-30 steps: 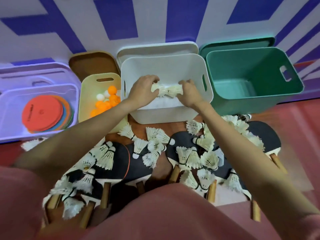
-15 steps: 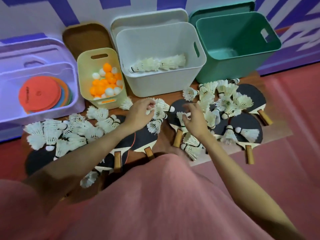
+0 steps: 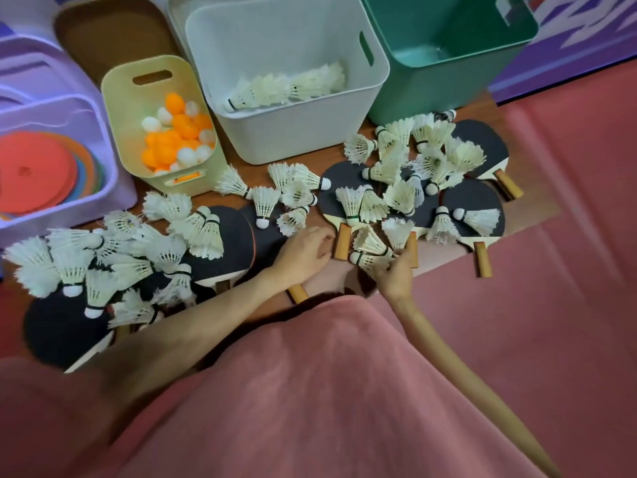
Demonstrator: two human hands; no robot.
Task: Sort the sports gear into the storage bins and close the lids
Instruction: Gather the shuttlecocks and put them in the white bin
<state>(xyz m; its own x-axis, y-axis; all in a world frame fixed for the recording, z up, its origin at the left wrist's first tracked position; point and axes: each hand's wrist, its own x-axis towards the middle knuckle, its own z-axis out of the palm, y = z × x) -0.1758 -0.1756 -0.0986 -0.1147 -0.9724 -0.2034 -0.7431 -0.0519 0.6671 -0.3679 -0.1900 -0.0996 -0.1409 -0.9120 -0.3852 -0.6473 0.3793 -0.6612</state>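
Observation:
Several white shuttlecocks [image 3: 431, 160] lie scattered over black table-tennis paddles [image 3: 477, 198] on the floor in front of me. My right hand [image 3: 394, 276] is closed on a couple of shuttlecocks [image 3: 368, 251] near a wooden paddle handle [image 3: 342, 241]. Left of that handle, my left hand [image 3: 303, 253] rests on the floor, fingers curled, with nothing visible in it. The white bin [image 3: 303, 136] holds a row of shuttlecocks [image 3: 286, 88]. A second heap of shuttlecocks [image 3: 103, 257] covers more paddles [image 3: 234, 243] at the left.
A green bin [image 3: 431, 94] stands open at the right of the white one. A yellow bin [image 3: 186, 182] holds orange and white balls [image 3: 172, 132]. The purple bin [image 3: 115, 188] holds flat coloured discs [image 3: 34, 174]. A brown lid [image 3: 113, 36] leans behind. My pink-clad knees fill the foreground.
A second ago both hands laid shuttlecocks into the white bin. They then came back to the floor pile; my right hand has closed on shuttlecocks nearer to me.

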